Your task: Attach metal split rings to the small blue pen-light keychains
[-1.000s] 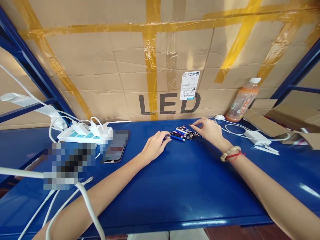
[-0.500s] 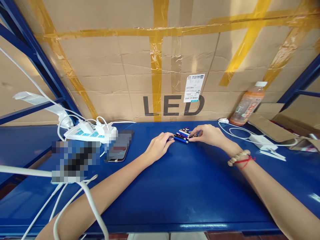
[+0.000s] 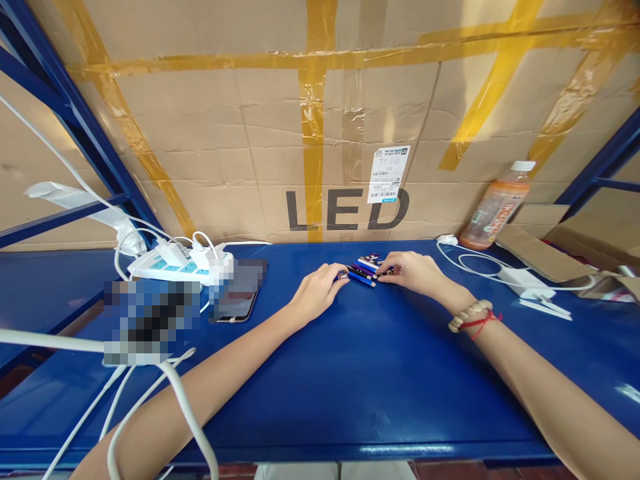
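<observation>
A cluster of small cylinders that look like batteries, in blue, black, purple and white, lies near the back of the blue shelf. My left hand (image 3: pixel 320 290) is at the cluster's left side, thumb and index finger closed around a small shiny cylinder (image 3: pixel 343 275) whose end shows. Just beside it lie a blue cylinder (image 3: pixel 361 279) and a black one. On the right of the cluster, my right hand (image 3: pixel 413 272), with a beaded bracelet on its wrist, has its fingertips pinched at the cylinders' ends. What sits between those fingertips is mostly hidden.
A white power strip (image 3: pixel 150 270) with plugs and cables stands left, near a phone (image 3: pixel 239 303). An orange drink bottle (image 3: pixel 497 207), a white charger (image 3: pixel 527 285) with cable and an open carton (image 3: pixel 595 233) are right. A large taped cardboard box (image 3: pixel 210 147) forms the back.
My right hand has shifted slightly left and drawn closer to the cylinders. My left hand has stayed nearly still at its place.
</observation>
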`<state>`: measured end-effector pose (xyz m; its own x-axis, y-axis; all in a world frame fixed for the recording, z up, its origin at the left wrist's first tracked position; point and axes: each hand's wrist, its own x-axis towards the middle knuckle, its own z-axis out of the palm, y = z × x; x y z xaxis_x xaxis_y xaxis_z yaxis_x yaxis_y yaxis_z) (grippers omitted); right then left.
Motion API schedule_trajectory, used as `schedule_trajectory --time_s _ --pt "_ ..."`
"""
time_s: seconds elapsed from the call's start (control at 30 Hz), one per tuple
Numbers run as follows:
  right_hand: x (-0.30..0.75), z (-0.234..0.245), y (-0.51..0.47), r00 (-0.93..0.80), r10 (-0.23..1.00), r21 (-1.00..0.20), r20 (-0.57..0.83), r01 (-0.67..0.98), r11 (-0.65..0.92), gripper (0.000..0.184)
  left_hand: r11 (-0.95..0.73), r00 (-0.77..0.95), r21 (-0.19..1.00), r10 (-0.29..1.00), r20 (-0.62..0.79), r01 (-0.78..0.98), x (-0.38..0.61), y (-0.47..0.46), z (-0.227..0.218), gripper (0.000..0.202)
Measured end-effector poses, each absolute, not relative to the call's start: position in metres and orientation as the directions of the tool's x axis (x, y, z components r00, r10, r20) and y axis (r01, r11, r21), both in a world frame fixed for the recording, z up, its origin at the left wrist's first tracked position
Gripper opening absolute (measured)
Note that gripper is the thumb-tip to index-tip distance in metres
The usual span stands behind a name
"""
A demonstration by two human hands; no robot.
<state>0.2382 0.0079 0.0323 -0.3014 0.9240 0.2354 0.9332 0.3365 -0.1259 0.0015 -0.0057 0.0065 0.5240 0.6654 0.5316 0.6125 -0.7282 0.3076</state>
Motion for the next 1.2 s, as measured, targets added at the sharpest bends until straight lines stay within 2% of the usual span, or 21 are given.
schedule_trajectory --time_s 0.33,0.43,0.5,0.6,0.7,0.77,0.87,1.0,1.2 --pt "0.239 0.031 0.008 -0.277 0.943 -0.148 0.184 0.941 0.306 0.012 -0.724 0.521 0.318 0.672 0.526 0.612 0.001 -0.005 0.005 0.016" --pt "0.24 0.032 0.009 -0.257 0.934 -0.213 0.248 0.926 0.312 0.012 -0.724 0.517 0.327 0.673 0.53 0.608 0.001 -0.005 0.005 0.015" --pt "0.239 0.033 0.009 -0.235 0.913 -0.31 0.335 0.887 0.342 0.019 -0.721 0.515 0.336 0.678 0.525 0.606 0.001 -0.006 0.005 0.014" --pt "0.23 0.034 0.007 -0.191 0.88 -0.52 0.436 0.744 0.419 0.029 -0.716 0.518 0.353 0.687 0.51 0.602 0.0 -0.007 0.007 0.013" --pt "0.214 0.033 0.002 -0.149 0.908 -0.757 0.392 0.509 0.41 0.033 -0.725 0.537 0.378 0.684 0.494 0.576 0.0 -0.008 0.009 0.012" --pt "0.204 0.032 -0.003 -0.164 0.93 -0.866 0.329 0.34 0.366 0.036 -0.733 0.556 0.4 0.679 0.479 0.55 -0.001 -0.008 0.009 0.011" --pt "0.194 0.029 -0.009 -0.216 0.919 -0.892 0.33 0.246 0.378 0.036 -0.738 0.575 0.421 0.675 0.462 0.528 -0.001 -0.008 0.008 0.011" --pt "0.191 0.029 -0.013 -0.235 0.895 -0.861 0.38 0.264 0.435 0.032 -0.742 0.573 0.415 0.67 0.472 0.526 0.0 -0.008 0.007 0.01" --pt "0.188 0.033 -0.015 -0.127 0.941 -0.917 0.315 0.216 0.336 0.036 -0.743 0.576 0.409 0.67 0.469 0.53 0.0 -0.008 0.008 0.01"
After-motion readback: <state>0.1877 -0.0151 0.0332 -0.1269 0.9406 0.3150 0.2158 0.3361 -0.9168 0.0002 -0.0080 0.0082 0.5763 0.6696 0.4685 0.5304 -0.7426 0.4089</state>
